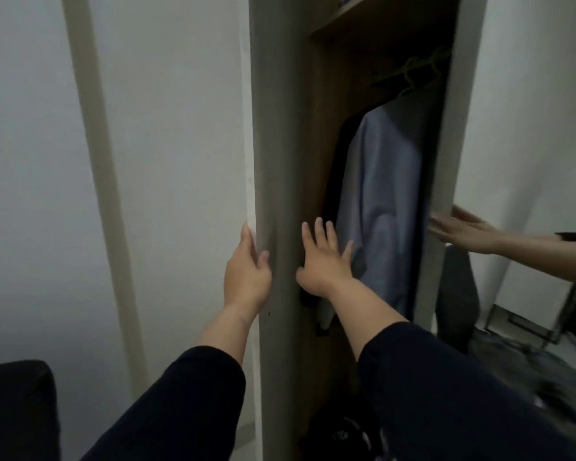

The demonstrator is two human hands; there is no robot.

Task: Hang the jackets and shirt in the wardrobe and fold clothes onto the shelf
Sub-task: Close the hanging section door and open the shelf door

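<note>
The wardrobe stands partly open. My left hand [246, 271] grips the edge of its left door [273, 161], thumb on the outer side. My right hand [323, 257] is spread with straight fingers inside the opening, against the lower part of a light blue shirt [383, 194] and the dark jacket [333, 174] beside it. Both garments hang from green hangers [413, 71] on the rail. A shelf [350, 18] runs above the rail, and its contents are cut off by the frame's top.
Another hand [459, 229] in a dark sleeve shows at the right door's edge [446, 161]; I cannot tell whether it is a reflection. Dark clothing [340, 434] lies on the wardrobe floor. A black seat [14, 410] sits at the lower left, with a metal rack [546, 327] at the right.
</note>
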